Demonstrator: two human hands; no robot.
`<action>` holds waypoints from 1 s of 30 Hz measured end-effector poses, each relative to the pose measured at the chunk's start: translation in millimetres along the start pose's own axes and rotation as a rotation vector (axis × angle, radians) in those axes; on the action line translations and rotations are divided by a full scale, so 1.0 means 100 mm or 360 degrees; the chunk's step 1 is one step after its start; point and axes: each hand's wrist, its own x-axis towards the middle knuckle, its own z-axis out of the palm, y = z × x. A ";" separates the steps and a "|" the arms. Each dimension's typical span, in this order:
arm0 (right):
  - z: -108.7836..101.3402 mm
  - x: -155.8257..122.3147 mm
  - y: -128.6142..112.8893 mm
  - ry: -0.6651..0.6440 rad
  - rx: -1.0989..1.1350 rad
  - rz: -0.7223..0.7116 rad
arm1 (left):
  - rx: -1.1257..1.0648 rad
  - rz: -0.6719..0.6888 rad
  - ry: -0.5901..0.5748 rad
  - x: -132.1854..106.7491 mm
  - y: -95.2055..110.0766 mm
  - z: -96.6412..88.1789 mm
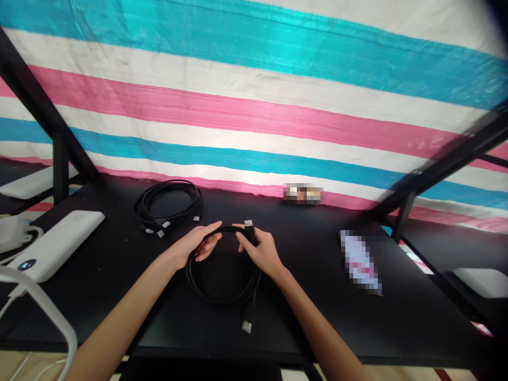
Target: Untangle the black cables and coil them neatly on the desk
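A black cable wound into a loop is held over the black table by both hands. My left hand closes round the loop's upper left side, thumb along the top. On the upper right, my right hand grips the same coil, with a metal-ended connector standing up by its fingers. The other connector hangs below the loop, near the table's front. Behind my left hand lies a second coil of black cables with several pale plug ends beside it.
A white power bank and a white charger with cords lie at the left of the black table. A blurred-out flat object lies right, another small one at the back. Black frame bars flank the striped sheet.
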 end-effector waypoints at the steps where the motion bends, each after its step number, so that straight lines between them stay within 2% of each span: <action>1: 0.00 0.00 -0.01 0.0001 -0.0011 -0.0006 | -0.0027 0.0004 -0.0002 0.00 0.00 0.00; 6: 0.01 0.02 -0.01 0.0001 0.0108 -0.0017 | 0.0031 0.0120 0.0105 0.01 -0.01 0.00; 10: 0.04 0.03 0.02 -0.0146 0.0474 0.0176 | 0.0135 0.0147 0.0181 0.02 -0.03 0.03; 13: 0.04 0.03 0.02 -0.0165 0.0543 0.0263 | 0.0165 0.0121 0.0200 0.03 -0.05 0.06; 16: 0.00 0.04 0.01 -0.0072 0.0390 0.0256 | 0.0021 0.0104 0.0107 0.05 -0.07 0.09; 19: -0.06 0.06 0.00 0.0023 0.0292 0.0238 | -0.0310 0.0062 -0.0036 0.05 -0.07 0.10; 21: -0.09 0.07 0.00 0.0098 0.0330 0.0252 | -0.0547 0.0110 -0.0103 0.05 -0.05 0.10; 24: -0.12 0.09 0.00 0.0237 0.0511 0.0315 | -0.0760 0.0334 -0.0129 0.04 -0.04 0.09; 26: -0.12 0.09 0.00 0.0347 0.0683 0.0360 | -0.0784 0.0476 -0.0154 0.05 -0.07 0.09; 30: -0.08 0.10 -0.03 0.0665 0.1132 0.0425 | -0.0611 0.0592 -0.0422 0.08 -0.20 0.17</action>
